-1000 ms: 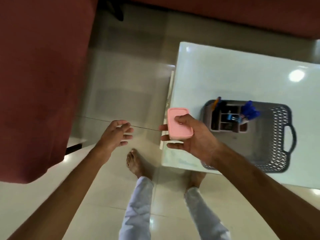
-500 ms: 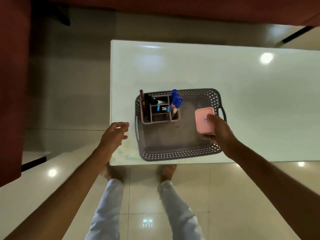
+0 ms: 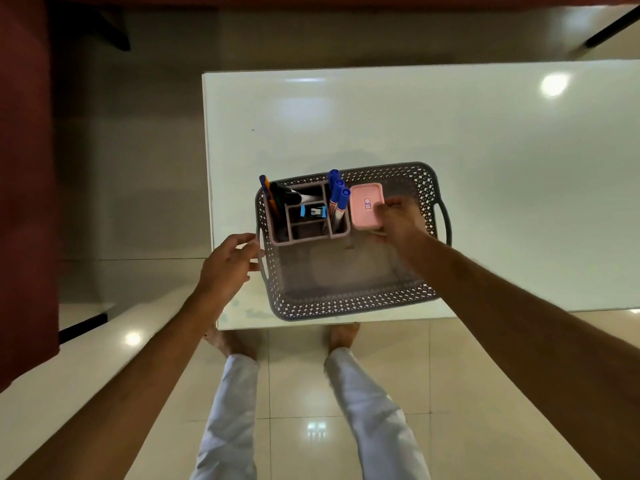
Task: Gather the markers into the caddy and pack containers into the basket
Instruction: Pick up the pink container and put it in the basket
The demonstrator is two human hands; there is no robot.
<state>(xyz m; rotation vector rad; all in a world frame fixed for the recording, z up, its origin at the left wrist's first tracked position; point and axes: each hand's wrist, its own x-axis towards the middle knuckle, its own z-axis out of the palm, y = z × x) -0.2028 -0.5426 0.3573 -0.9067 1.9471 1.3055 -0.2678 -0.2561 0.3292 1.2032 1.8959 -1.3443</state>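
Right hand (image 3: 398,221) gripping pink container (image 3: 366,206) inside basket (image 3: 346,303) beside caddy (image 3: 304,216); left hand (image 3: 227,263) relaxed, fingers at basket's left handle

Lighting: dim, warm indoor light from above. Glare: round lamp reflection near the far right corner of the table (image 3: 450,133); smaller glints on the floor (image 3: 138,220) tiles. Shadow: soft, inside the basket (image 3: 349,303). Blur: right hand (image 3: 398,221) smeared; overall soft. Distortion: wide-angle bending at the edges, table edges curved, arms stretched.
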